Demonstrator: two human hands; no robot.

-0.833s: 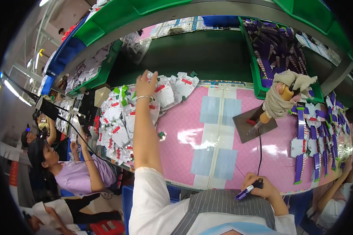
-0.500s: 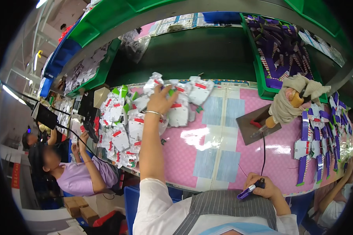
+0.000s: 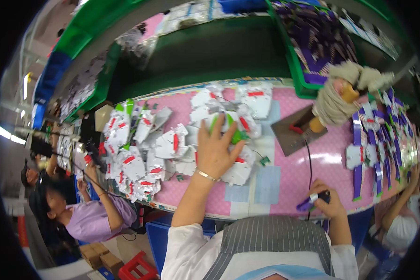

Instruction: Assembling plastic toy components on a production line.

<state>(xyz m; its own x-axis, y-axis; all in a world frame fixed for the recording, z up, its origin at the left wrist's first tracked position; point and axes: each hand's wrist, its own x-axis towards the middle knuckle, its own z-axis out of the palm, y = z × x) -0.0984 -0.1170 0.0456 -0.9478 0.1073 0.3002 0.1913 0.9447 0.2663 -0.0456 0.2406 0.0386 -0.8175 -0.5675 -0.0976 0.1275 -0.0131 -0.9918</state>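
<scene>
Pink matting covers the work table (image 3: 308,172), and across its left and middle lies a loose spread of white die-cut card pieces (image 3: 140,154) with red and green marks. The left hand (image 3: 215,150) rests flat on the right-hand part of this spread, fingers splayed and pressing down on a few overlapping pieces rather than pinching any one; a green-tipped piece (image 3: 235,131) shows between the fingers. The right hand (image 3: 325,201) sits at the near edge of the table, closed around a small purple tool (image 3: 308,203) whose dark cord (image 3: 309,163) runs up toward a grey plate (image 3: 296,135) where a cloth-wrapped tool (image 3: 333,102) stands. Purple-and-white strips (image 3: 373,154) lie in rows at the right, and a green bin (image 3: 312,42) of purple parts sits behind. The likely trouble, as I judge it, is the flat palm dragging several cards at once, so that pieces slide over the near edge or bend where they overlap. The cord lying across the mat could also snag a card if the right hand lifts. Another person in a lilac top (image 3: 91,219) works well apart at the left.
</scene>
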